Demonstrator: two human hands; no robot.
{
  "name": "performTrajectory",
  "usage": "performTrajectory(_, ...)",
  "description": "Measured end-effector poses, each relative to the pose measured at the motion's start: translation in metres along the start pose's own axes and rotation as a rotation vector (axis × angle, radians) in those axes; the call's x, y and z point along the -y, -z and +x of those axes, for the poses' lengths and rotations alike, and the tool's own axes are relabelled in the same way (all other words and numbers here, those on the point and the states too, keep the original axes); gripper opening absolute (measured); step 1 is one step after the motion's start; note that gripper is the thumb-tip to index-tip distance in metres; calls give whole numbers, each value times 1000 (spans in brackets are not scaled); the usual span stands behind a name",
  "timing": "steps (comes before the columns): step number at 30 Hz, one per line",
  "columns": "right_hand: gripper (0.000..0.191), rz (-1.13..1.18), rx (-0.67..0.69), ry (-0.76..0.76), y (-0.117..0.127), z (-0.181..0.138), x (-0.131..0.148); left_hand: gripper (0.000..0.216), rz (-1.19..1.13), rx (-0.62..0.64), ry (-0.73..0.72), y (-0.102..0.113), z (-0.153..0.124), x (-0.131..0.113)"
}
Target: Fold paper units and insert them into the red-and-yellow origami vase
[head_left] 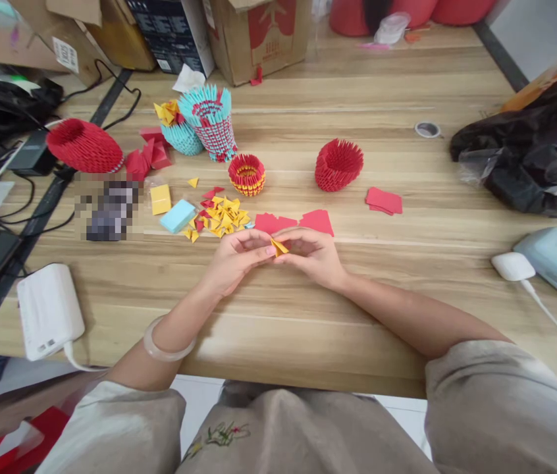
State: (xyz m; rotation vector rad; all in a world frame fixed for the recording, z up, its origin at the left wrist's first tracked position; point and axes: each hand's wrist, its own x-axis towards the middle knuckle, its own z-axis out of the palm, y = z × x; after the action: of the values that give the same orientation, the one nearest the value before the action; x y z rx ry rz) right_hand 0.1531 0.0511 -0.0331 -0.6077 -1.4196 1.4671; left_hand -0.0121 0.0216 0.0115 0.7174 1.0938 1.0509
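Between my two hands, near the front of the wooden table, is a small folded yellow paper piece (279, 248). My left hand (239, 257) pinches its left side with thumb and fingers. On its right side, the fingertips of my right hand (315, 255) are closed on it too. Just beyond the hands lie flat red paper slips (315, 221), partly covered by my fingers. A loose pile of folded yellow paper triangles (226, 216), with a few red ones among them, spreads to the left. Behind it stands a small red and yellow paper bowl (247, 174).
A red folded-paper bowl (338, 164), a blue and red paper vase (212, 125) and a lying red paper piece (85, 146) stand farther back. Left are yellow (160, 199) and blue paper stacks (178, 216) and a white power bank (50, 312). Tape (427, 130) and a black bag (530, 151) lie right.
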Motion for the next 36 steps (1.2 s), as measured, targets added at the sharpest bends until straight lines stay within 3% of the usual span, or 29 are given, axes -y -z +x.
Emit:
performTrajectory(5, 22, 88, -2, -49, -1, 1, -2, 24, 73, -62, 15, 1, -1, -5)
performTrajectory(8, 6, -8, -87, -35, -1, -1, -3, 18, 144, -69, 37, 0, -2, -8)
performTrajectory(11, 6, -153, -98, 21, 0, -4, -3, 16, 181, -76, 53, -1, -2, -9)
performTrajectory(14, 12, -343, -65, 208, 1, -6, -1, 16, 192, -67, 53, 0, -1, -6)
performTrajectory(19, 27, -668, 47, 695, 5, -6, 4, 14, 114, -58, 55, 1, -1, -6)
performTrajectory(23, 25, -734, 113, 853, 7, -4, 4, 12, 92, -26, 79, 1, -5, -11)
performTrajectory(32, 28, -677, 113, 858, 4, -4, 0, 12, 153, -14, 22, 1, -7, -12)
performTrajectory(34, 28, -632, 115, 800, 4, -5, 1, 11, 207, -10, -29, 3, -6, -9)
performTrajectory(36, 25, -536, 105, 634, 5, -6, 3, 10, 291, -31, -109, 4, -6, -6)
